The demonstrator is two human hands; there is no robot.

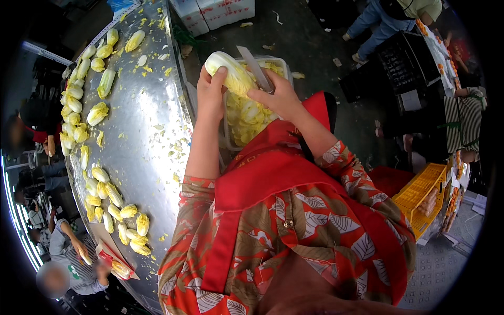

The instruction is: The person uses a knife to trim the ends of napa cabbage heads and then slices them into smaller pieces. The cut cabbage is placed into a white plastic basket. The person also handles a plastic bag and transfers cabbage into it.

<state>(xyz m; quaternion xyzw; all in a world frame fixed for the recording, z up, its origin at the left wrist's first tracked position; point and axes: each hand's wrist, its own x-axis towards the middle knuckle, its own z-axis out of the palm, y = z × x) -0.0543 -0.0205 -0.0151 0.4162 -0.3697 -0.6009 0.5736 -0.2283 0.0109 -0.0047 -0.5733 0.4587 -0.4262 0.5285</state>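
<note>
From my end I see the cabbage over the far left part of the tub, how high I cannot tell. My left hand has its fingers curled around the pale end, thumb pressed on top. My right hand has its fingers closed on a knife, thumb against the leafy end; the blade points up and away, beside the cabbage, and I cannot tell whether they touch. Yellow leaves lie inside the tub. Left of the tub I have the metal counter, strewn with scraps, more cabbages grouped along its far side. White boxes stand beyond the tub; a yellow crate sits well to its right.
</note>
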